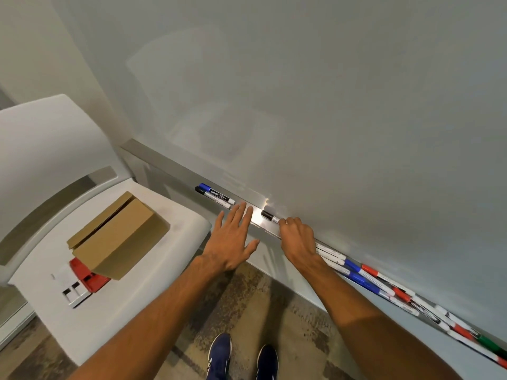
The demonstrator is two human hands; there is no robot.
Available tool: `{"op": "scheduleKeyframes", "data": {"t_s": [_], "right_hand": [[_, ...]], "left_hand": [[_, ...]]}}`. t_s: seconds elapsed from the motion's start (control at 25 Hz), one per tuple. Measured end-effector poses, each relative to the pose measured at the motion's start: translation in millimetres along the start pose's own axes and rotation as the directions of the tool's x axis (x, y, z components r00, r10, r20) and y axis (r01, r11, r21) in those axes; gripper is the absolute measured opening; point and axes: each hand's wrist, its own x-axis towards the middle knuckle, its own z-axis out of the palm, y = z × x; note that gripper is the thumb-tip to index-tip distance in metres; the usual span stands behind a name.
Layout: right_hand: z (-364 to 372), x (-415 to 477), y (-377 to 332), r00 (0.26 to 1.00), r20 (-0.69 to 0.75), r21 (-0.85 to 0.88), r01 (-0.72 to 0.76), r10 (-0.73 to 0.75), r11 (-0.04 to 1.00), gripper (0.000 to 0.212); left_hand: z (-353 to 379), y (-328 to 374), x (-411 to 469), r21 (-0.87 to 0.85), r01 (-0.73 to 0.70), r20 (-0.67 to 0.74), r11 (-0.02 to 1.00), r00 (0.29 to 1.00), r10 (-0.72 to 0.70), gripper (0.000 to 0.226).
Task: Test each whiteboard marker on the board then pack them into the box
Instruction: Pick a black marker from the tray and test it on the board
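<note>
A blank whiteboard (329,105) fills the upper view, with a metal tray (258,219) along its lower edge. My right hand (297,237) grips a black-capped marker (269,216) lying on the tray. My left hand (233,239) hovers just left of it with fingers spread and holds nothing. Two markers, one blue-capped (212,192) and one black-capped (208,196), lie together further left on the tray. Several blue, red and green markers (384,286) lie on the tray to the right. A cardboard box (118,237) sits on a white chair, flaps nearly closed.
The white chair (49,165) stands left of me against the wall. A red and white object (82,281) lies on its seat under the box's near corner. Patterned carpet (247,311) and my blue shoes (219,355) show below.
</note>
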Motion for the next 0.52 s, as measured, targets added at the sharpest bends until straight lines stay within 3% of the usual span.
{"op": "scheduleKeyframes", "data": {"t_s": [0.32,0.44,0.52], "right_hand": [[28,30,-17,0.999,0.047,-0.080,-0.004,0.007,0.997,0.037],[31,39,-25,1.000,0.014,-0.034,0.005,-0.005,0.999,0.037],[28,42,-31,0.998,-0.063,0.099,-0.016,0.022,0.995,0.034]], "left_hand": [[10,-30,24,-0.055,-0.023,0.043,0.998,0.999,0.026,0.083],[10,-42,26,-0.130,-0.018,0.010,0.991,1.000,0.020,0.080],[6,-47,27,-0.290,-0.012,-0.047,0.957,0.999,-0.002,0.076]]}}
